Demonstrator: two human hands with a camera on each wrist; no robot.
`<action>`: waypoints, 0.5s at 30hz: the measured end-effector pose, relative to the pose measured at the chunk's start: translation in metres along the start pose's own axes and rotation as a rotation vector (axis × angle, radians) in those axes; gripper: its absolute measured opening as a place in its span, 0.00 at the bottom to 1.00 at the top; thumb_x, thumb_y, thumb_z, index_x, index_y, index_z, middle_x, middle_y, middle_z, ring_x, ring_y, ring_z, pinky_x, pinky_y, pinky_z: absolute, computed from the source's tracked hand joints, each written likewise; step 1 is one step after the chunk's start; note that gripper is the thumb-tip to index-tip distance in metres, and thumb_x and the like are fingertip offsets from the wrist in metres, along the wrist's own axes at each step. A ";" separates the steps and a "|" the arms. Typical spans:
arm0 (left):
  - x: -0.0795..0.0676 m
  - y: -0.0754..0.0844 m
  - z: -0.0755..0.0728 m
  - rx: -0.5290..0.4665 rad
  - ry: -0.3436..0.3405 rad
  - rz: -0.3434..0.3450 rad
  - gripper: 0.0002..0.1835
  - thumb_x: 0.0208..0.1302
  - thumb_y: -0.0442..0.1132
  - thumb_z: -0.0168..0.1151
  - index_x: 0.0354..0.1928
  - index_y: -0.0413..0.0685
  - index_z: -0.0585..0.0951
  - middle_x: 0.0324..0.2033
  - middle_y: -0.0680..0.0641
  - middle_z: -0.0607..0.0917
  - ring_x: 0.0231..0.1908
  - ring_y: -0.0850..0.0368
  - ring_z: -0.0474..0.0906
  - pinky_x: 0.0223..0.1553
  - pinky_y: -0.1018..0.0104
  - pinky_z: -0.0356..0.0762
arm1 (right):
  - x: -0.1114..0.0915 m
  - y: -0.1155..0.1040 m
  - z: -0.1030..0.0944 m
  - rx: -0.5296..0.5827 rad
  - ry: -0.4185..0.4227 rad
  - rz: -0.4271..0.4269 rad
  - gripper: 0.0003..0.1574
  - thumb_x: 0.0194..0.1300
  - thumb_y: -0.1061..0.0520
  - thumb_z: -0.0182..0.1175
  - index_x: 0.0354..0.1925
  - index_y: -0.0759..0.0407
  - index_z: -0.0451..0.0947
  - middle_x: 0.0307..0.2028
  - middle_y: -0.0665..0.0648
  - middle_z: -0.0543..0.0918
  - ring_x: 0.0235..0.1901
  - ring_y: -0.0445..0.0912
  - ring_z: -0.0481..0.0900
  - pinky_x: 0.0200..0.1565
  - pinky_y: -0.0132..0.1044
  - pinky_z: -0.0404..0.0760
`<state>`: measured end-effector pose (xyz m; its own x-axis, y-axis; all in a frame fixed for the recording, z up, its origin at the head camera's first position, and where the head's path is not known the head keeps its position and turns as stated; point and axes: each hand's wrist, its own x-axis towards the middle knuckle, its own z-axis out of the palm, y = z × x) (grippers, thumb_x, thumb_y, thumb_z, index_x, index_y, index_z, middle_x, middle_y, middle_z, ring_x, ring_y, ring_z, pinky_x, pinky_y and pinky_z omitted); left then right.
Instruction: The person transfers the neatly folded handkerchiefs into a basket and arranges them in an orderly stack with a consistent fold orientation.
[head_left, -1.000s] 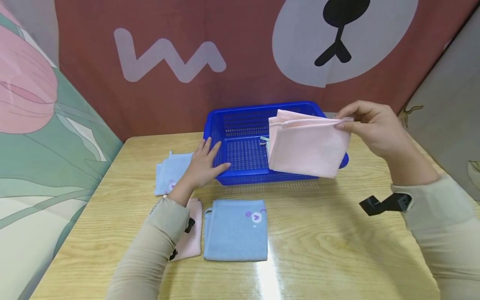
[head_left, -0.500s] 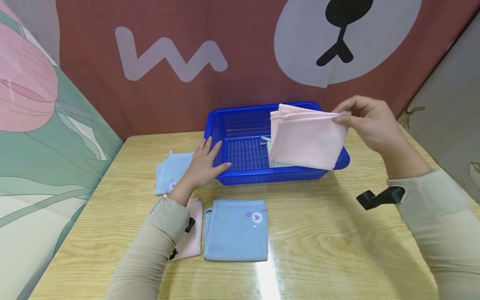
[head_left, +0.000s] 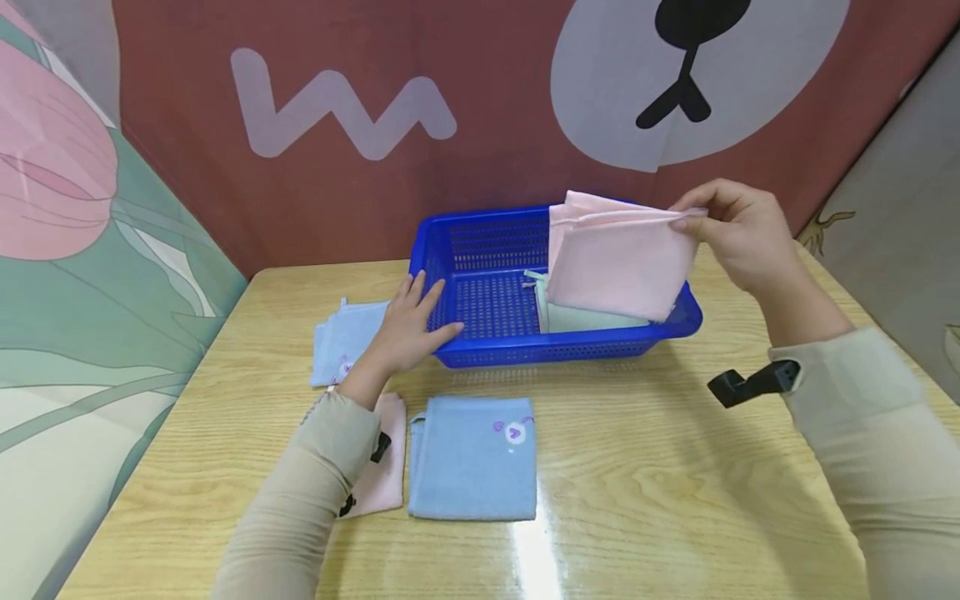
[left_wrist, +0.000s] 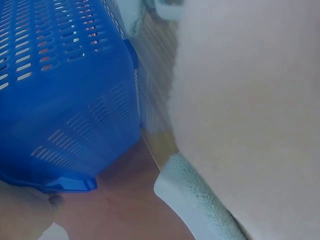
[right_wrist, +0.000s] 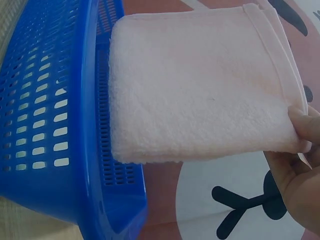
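Note:
My right hand (head_left: pixel 738 233) pinches a folded pink towel (head_left: pixel 618 258) by its upper right corner. The towel hangs over the right part of a blue plastic basket (head_left: pixel 491 343), overlapping its back rim in the head view. Beneath it, a pale green folded towel (head_left: pixel 585 320) lies in the basket. In the right wrist view the pink towel (right_wrist: pixel 200 85) shows its fluffy side, with thumb and fingers at one corner. My left hand (head_left: pixel 408 329) rests on the basket's left rim, fingers spread. The left wrist view shows the basket's slotted wall (left_wrist: pixel 65 100) close by.
On the wooden table (head_left: pixel 637 500) lie a blue folded towel with a white and purple motif (head_left: pixel 472 458), another blue towel (head_left: pixel 348 337) behind the left wrist, and a pink towel (head_left: pixel 386 467) partly under the left sleeve. A brown patterned backdrop (head_left: pixel 337 192) stands behind the basket.
My right hand has carried the pink towel up and back, from over the basket's front rim to over its inside, uncovering more of the green towel. The left hand has stayed at the rim.

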<state>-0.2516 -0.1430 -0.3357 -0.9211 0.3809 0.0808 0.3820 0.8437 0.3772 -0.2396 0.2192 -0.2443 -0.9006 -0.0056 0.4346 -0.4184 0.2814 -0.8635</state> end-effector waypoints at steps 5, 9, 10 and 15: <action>0.000 0.000 -0.001 0.002 0.000 -0.006 0.41 0.57 0.63 0.43 0.66 0.48 0.47 0.64 0.40 0.41 0.63 0.48 0.28 0.58 0.46 0.36 | 0.003 0.005 0.000 0.021 0.013 0.011 0.06 0.54 0.70 0.56 0.27 0.62 0.78 0.26 0.49 0.77 0.23 0.41 0.70 0.24 0.23 0.71; 0.001 0.000 -0.001 0.000 0.001 -0.008 0.41 0.57 0.63 0.43 0.66 0.48 0.48 0.64 0.39 0.41 0.63 0.47 0.28 0.58 0.47 0.35 | 0.004 0.010 0.001 0.032 0.021 0.022 0.06 0.53 0.70 0.56 0.27 0.63 0.78 0.26 0.50 0.76 0.24 0.41 0.69 0.25 0.23 0.71; 0.001 0.000 -0.001 0.000 0.000 -0.009 0.41 0.57 0.63 0.43 0.66 0.48 0.48 0.64 0.39 0.41 0.63 0.47 0.28 0.58 0.47 0.35 | 0.005 0.011 0.002 0.031 0.025 0.030 0.06 0.53 0.69 0.56 0.27 0.62 0.78 0.26 0.50 0.76 0.25 0.41 0.69 0.25 0.23 0.71; 0.000 0.000 -0.001 -0.001 -0.006 -0.013 0.41 0.57 0.63 0.43 0.66 0.48 0.47 0.65 0.40 0.40 0.63 0.48 0.28 0.58 0.47 0.35 | 0.006 0.017 0.003 -0.020 0.037 0.053 0.05 0.54 0.68 0.57 0.28 0.61 0.78 0.26 0.49 0.75 0.26 0.41 0.69 0.26 0.23 0.71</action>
<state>-0.2519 -0.1428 -0.3351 -0.9254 0.3725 0.0705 0.3703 0.8481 0.3789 -0.2522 0.2210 -0.2571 -0.9163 0.0446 0.3981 -0.3679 0.2993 -0.8804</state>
